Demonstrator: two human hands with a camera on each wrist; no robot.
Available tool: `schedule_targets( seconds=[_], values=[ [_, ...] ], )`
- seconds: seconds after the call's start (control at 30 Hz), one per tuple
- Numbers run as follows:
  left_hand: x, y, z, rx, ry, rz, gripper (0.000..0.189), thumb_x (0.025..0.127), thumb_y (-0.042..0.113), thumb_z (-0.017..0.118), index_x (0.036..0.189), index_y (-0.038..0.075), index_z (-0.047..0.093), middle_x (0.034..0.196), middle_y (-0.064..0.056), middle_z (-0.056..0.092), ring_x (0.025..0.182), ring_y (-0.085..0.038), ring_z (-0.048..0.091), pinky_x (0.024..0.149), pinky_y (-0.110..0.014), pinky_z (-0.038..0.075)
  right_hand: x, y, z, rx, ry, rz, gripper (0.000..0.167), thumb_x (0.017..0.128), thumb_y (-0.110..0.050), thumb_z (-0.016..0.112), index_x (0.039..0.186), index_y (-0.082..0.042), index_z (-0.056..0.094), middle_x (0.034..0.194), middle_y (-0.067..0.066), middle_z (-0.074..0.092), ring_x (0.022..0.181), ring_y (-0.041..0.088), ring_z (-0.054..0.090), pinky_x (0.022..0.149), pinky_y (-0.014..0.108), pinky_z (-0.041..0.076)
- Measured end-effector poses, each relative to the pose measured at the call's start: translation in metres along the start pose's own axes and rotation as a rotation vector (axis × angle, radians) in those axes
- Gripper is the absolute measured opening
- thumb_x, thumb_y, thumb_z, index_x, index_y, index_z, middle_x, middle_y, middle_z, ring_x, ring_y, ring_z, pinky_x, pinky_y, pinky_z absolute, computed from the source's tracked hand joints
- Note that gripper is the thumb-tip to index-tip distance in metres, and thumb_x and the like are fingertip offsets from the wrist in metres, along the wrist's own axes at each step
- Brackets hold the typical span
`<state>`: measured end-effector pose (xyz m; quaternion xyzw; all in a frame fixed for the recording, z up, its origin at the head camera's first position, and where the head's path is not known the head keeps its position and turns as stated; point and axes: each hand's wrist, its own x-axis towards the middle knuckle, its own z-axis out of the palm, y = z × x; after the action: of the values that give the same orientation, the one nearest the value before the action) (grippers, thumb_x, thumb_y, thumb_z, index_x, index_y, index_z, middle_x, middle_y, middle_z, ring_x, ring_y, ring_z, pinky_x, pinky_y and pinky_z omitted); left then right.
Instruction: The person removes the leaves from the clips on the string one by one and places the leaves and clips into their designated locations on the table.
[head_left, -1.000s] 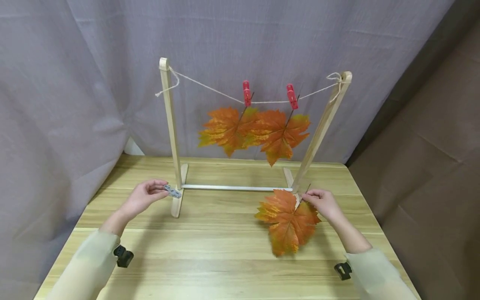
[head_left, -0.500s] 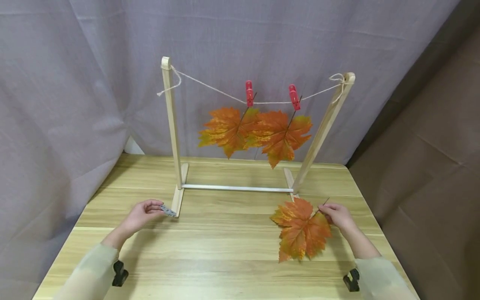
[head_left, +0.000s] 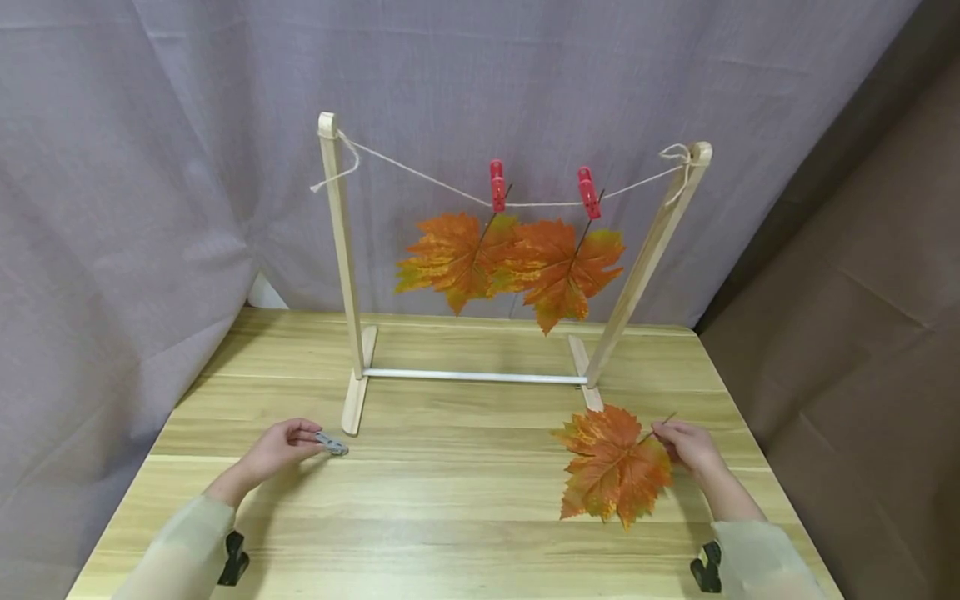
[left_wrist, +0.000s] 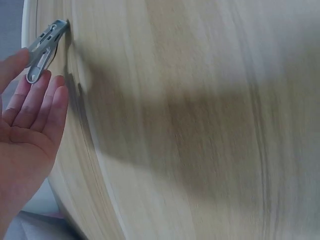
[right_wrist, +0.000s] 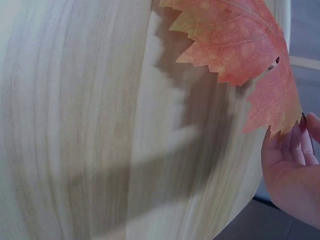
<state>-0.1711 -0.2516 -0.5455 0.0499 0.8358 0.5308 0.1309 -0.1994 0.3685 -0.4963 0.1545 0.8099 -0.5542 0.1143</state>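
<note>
A grey clothespin is pinched between thumb and fingers of my left hand, left of the rack's left foot. The left wrist view shows the clothespin at the fingertips, above the wood. My right hand pinches the thin stem of an orange artificial maple leaf, its blade spreading to the left. In the right wrist view the leaf casts a shadow on the table. Two similar leaves, a left one and a right one, hang from the string by red clothespins.
The wooden rack has a left post, a right post and a white crossbar low between them. String sags between the post tops. The rack stands on a wood-grain table, with grey curtain behind.
Both hands have drawn back toward the near side, the left with the clothespin, the right with the leaf and a little to the right. The hanging leaves stay on the string.
</note>
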Motion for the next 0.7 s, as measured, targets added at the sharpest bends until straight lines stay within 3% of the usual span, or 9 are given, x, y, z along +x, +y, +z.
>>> schedule_targets(
  seconds=[0.17, 0.27, 0.5, 0.7],
  values=[
    [0.000, -0.005, 0.000, 0.073, 0.034, 0.016, 0.036, 0.082, 0.005, 0.067, 0.109, -0.016, 0.053, 0.098, -0.024, 0.064, 0.084, -0.018, 0.062, 0.069, -0.017, 0.052, 0.004, 0.006, -0.005, 0.022, 0.000, 0.021, 0.031, 0.096, -0.019, 0.050, 0.110, 0.006, 0.062, 0.067, -0.018, 0.064, 0.062, -0.002, 0.057, 0.059, 0.017, 0.050],
    [0.001, -0.007, 0.001, 0.145, 0.057, 0.023, 0.035, 0.080, 0.003, 0.068, 0.106, -0.016, 0.055, 0.098, -0.025, 0.063, 0.082, -0.017, 0.061, 0.068, -0.016, 0.051, 0.007, 0.012, -0.010, 0.045, -0.003, 0.032, 0.033, 0.097, -0.019, 0.048, 0.112, 0.008, 0.059, 0.067, -0.016, 0.065, 0.061, -0.002, 0.060, 0.059, 0.017, 0.052],
    [0.000, -0.009, 0.000, 0.224, 0.088, 0.012, 0.034, 0.078, 0.004, 0.070, 0.104, -0.014, 0.057, 0.100, -0.025, 0.063, 0.085, -0.023, 0.060, 0.070, -0.018, 0.049, 0.023, 0.032, -0.027, 0.143, -0.042, -0.004, 0.022, 0.095, -0.025, 0.053, 0.093, -0.007, 0.066, 0.072, -0.009, 0.069, 0.063, 0.002, 0.064, 0.060, 0.021, 0.055],
    [-0.001, -0.008, 0.000, 0.241, 0.087, -0.008, 0.035, 0.077, 0.004, 0.070, 0.105, -0.014, 0.057, 0.100, -0.025, 0.063, 0.087, -0.026, 0.060, 0.070, -0.020, 0.049, 0.011, 0.012, -0.023, 0.063, -0.031, 0.001, 0.032, 0.096, -0.026, 0.049, 0.109, 0.001, 0.058, 0.072, -0.015, 0.066, 0.065, -0.002, 0.062, 0.061, 0.018, 0.054]
  ],
)
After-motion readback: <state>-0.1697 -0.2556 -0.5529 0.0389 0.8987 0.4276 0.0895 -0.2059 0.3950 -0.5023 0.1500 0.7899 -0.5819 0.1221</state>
